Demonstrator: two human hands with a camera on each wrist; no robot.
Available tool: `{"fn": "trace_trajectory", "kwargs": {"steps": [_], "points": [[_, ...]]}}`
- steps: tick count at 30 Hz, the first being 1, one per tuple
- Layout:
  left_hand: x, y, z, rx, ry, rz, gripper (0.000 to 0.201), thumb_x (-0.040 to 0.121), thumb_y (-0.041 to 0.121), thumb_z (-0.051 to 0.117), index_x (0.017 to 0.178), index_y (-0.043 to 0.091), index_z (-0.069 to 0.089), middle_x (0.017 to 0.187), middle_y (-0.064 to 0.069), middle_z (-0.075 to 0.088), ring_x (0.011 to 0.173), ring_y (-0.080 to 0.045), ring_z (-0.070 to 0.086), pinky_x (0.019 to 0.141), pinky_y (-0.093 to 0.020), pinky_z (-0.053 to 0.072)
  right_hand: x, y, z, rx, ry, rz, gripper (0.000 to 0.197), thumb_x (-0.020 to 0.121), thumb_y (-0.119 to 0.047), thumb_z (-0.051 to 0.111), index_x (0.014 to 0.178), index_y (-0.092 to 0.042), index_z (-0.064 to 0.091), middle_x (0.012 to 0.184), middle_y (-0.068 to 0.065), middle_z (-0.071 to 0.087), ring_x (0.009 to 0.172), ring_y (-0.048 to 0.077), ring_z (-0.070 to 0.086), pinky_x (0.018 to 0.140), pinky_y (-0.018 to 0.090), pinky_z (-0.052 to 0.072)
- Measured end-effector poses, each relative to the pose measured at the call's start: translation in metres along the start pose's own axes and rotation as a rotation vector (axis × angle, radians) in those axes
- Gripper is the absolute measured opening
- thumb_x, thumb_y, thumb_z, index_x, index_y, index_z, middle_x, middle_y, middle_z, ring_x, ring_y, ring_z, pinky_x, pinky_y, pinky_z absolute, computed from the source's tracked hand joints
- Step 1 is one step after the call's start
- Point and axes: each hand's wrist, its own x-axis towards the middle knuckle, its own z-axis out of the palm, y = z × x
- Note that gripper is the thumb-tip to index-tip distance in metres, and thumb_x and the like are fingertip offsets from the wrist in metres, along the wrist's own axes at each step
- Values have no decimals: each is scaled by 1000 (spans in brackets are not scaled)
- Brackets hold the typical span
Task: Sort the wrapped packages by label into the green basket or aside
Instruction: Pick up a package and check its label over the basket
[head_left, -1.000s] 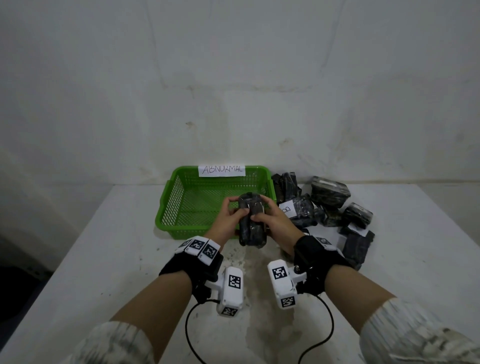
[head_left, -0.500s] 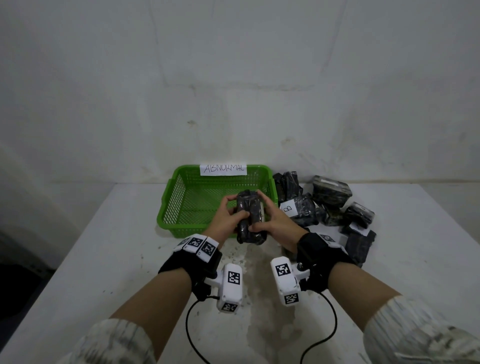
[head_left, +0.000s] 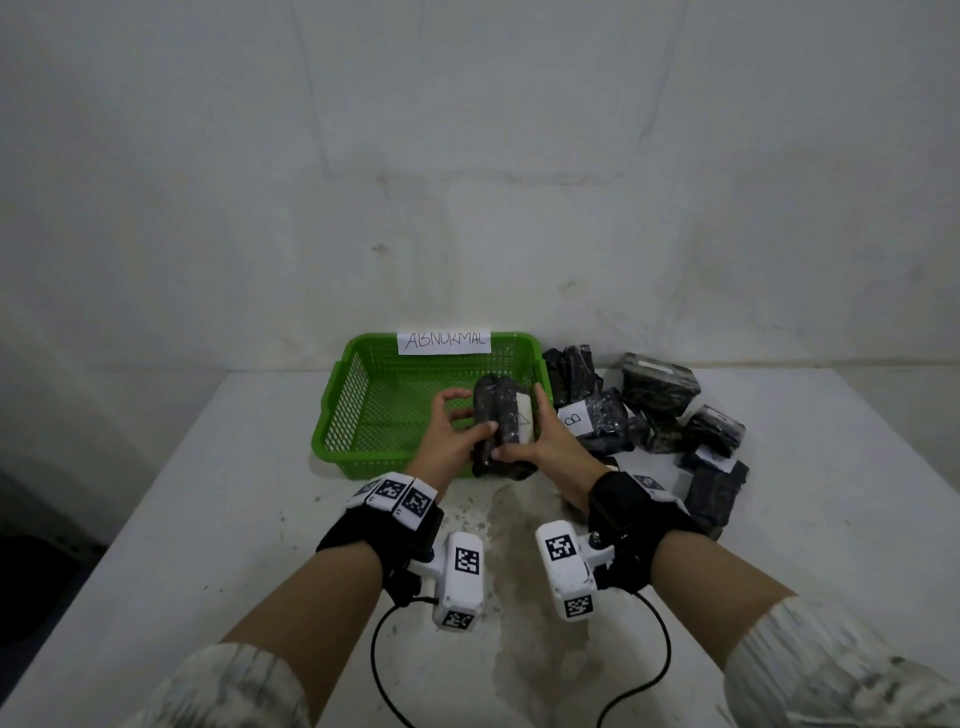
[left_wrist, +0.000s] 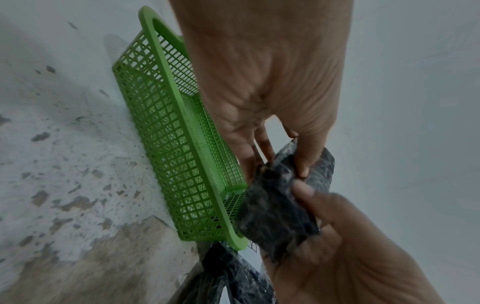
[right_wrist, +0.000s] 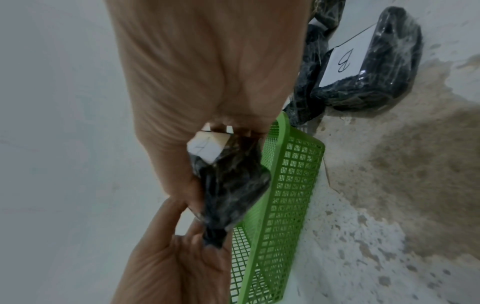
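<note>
I hold a black wrapped package (head_left: 500, 422) in both hands over the near right corner of the green basket (head_left: 347, 400). A white label (head_left: 523, 418) shows on the package's right side; its mark is half covered by my fingers. My left hand (head_left: 460, 423) pinches the package's left side, thumb in front. My right hand (head_left: 543, 441) grips the right side and the bottom. In the left wrist view my left thumb presses the package (left_wrist: 279, 207). The right wrist view has the package (right_wrist: 230, 185) and its label (right_wrist: 205, 149) under my right palm.
The basket carries an "ABNORMAL" sign (head_left: 444, 341) on its far rim, and its mesh floor shows bare. Several black wrapped packages (head_left: 662, 405) lie piled to the right of it, one labelled B (head_left: 574, 422). A wall rises behind the stained white table (head_left: 208, 493).
Both hands have turned the package, so its white label now faces up on the right. The package has moved slightly forward over the basket's near corner.
</note>
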Motion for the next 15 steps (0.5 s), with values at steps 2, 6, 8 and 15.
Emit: {"fn": "trace_trajectory", "kwargs": {"steps": [2,6,8,15], "points": [[1,2,-1,49,31,40,27,86,-5,57,100,15,45,97,-3,54,83,-19,59,67,-38,53,3,3,2,51,80,0,70,83,-17,73,143,-20,37,128,5,60,112,17,60,96,33,51],[2,4,-5,126,-3,13,14,93,1,49,103,8,55,106,-7,55,94,-22,56,72,-40,55,2,-1,-3,253,194,11,29,100,-27,47,125,-20,58,120,3,64,102,21,61,76,33,52],[1,3,-6,144,-11,-30,25,99,16,42,116,5,56,114,-11,59,104,-24,55,83,-44,51,3,-1,-6,273,217,-31,21,101,-14,43,112,-20,60,105,2,65,86,17,60,63,27,48],[-4,-3,6,-26,-144,-127,36,99,35,38,118,8,53,107,-13,63,94,-23,63,79,-36,53,2,-2,12,111,223,-19,53,86,-16,68,129,-26,38,114,7,54,106,22,58,96,42,49]]}}
